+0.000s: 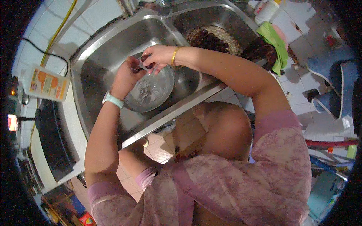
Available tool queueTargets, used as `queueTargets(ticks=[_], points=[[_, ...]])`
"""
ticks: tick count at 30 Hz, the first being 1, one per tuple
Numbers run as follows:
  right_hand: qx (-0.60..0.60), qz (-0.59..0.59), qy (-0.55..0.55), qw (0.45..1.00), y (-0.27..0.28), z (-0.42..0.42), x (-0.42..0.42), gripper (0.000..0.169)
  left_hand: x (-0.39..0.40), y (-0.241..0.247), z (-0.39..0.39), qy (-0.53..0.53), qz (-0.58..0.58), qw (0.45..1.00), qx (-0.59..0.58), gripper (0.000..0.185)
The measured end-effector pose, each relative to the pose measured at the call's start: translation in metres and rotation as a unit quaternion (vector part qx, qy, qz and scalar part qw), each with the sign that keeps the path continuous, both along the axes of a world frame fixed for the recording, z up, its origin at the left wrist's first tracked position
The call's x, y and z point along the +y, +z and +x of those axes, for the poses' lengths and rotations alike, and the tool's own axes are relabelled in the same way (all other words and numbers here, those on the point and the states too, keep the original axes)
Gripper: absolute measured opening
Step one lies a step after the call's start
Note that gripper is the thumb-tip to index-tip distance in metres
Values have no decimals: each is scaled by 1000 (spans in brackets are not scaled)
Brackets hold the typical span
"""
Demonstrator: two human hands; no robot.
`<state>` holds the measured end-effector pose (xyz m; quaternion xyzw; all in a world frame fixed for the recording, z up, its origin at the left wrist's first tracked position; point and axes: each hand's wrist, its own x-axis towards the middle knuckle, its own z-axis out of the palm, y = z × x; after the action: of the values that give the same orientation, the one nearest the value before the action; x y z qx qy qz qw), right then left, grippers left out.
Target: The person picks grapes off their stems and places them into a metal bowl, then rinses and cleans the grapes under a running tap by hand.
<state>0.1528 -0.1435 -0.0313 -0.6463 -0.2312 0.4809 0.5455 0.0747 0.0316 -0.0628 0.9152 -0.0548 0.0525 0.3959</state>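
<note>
In the left basin of a double steel sink [93,60], my left hand [128,75] and my right hand [158,58] meet above a clear round bowl [150,90]. My right fingers hold a small dark red piece [145,58], perhaps a fruit; its kind is unclear. The left fingertips pinch at the same spot, where something thin and translucent also shows. The bowl seems to hold water, with bright reflections. In the right basin lies a heap of dark red round fruits, likely grapes [209,41], on a pale speckled woven-looking surface [223,35].
A plastic jug with an orange label [48,83] stands left of the sink. A green cloth [273,46] hangs by the sink's right end, near a white bottle [267,11]. The sink's steel front edge [175,113] runs between the basins and my body.
</note>
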Motion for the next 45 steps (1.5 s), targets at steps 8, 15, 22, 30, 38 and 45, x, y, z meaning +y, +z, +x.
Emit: queueTargets(ticks=[8,15,22,30,38,45], points=[[134,152,-49,978,9,-3,-1,16,-38,72,-16,40,-32,993,-111,33],[57,118,0,991,17,4,-8,20,-42,72,-17,-24,-87,984,-154,37],[-261,-73,35,962,83,37,-78,22,15,40,2,138,-83,979,-129,28],[-464,-437,21,770,25,86,-189,29,41,14,12,217,-138,958,-123,21],[-546,-476,14,689,15,70,-185,34,62,6,6,245,-73,965,-60,29],[-644,-296,-145,691,48,34,-167,29,60,28,-11,52,24,993,106,41]])
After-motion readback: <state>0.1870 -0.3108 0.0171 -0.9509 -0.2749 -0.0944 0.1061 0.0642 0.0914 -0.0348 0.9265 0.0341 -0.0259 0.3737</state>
